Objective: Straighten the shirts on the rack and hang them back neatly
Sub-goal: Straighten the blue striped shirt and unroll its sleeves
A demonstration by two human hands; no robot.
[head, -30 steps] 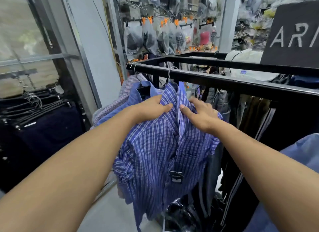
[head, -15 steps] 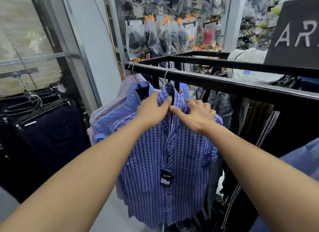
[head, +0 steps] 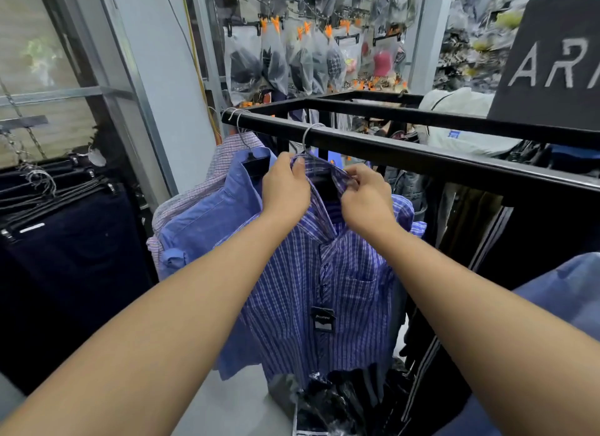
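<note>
A blue and white checked shirt hangs by a metal hanger hook from the black rack rail. A black tag dangles on its front. My left hand grips the left side of the collar. My right hand pinches the right side of the collar. To the left hang a plain blue shirt and, behind it, a pale pink checked shirt, both on the same rail.
Dark trousers hang on a low rack at the left. Dark clothes fill the rack under the rail at the right. A black sign stands on the rack. Bagged goods hang behind. Plastic-wrapped items lie on the floor.
The checked shirt went from bunched and lifted to hanging straight on the rail. Both hands moved up from its chest to the collar.
</note>
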